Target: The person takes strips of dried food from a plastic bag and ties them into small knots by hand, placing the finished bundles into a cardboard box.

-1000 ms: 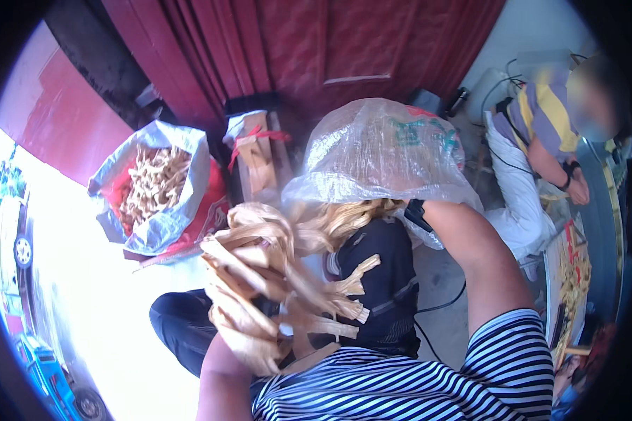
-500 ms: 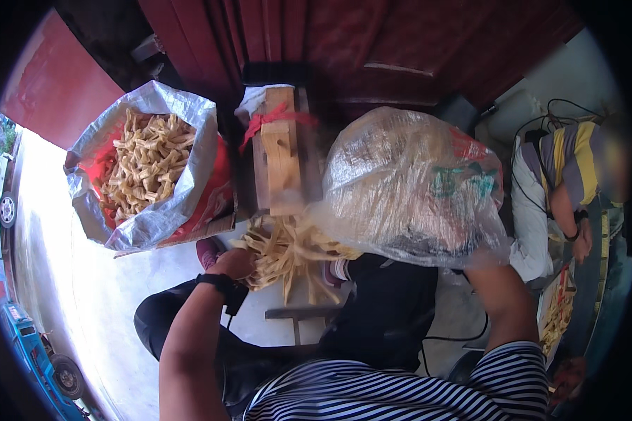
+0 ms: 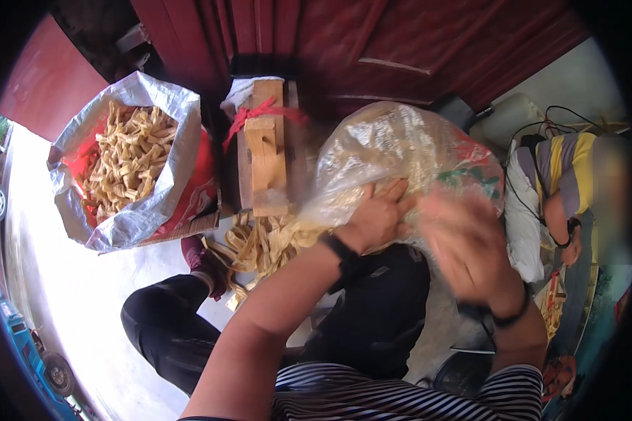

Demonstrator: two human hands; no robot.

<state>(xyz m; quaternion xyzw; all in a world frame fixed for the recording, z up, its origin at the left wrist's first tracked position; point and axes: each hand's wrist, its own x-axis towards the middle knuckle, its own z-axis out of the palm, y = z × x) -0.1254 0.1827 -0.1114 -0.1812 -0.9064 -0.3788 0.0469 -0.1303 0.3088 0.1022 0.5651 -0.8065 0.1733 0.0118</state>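
Note:
My left hand (image 3: 378,219) lies on the large clear plastic bag (image 3: 379,144), its fingers spread against the film. My right hand (image 3: 465,242) is over the bag's near right side, smeared by motion, so its fingers cannot be made out. Pale shapes show through the film, along with red and green printing. Long flat tan strips (image 3: 249,242) hang in a loose bunch in front of a wooden block stand (image 3: 268,165), left of my left wrist. A red cloth strip (image 3: 263,116) is tied round that stand.
A silver-lined red sack (image 3: 189,126) full of knotted tan pieces (image 3: 133,154) stands at the left on cardboard. Dark red doors (image 3: 400,42) rise behind. At the right sits another person (image 3: 569,175) near a white sack (image 3: 525,217) and a tray of tan strips (image 3: 553,309).
My left hand has left the tan strips and moved right onto the plastic bag. My right hand has risen and moved inward over it. The bag's near side is pushed in.

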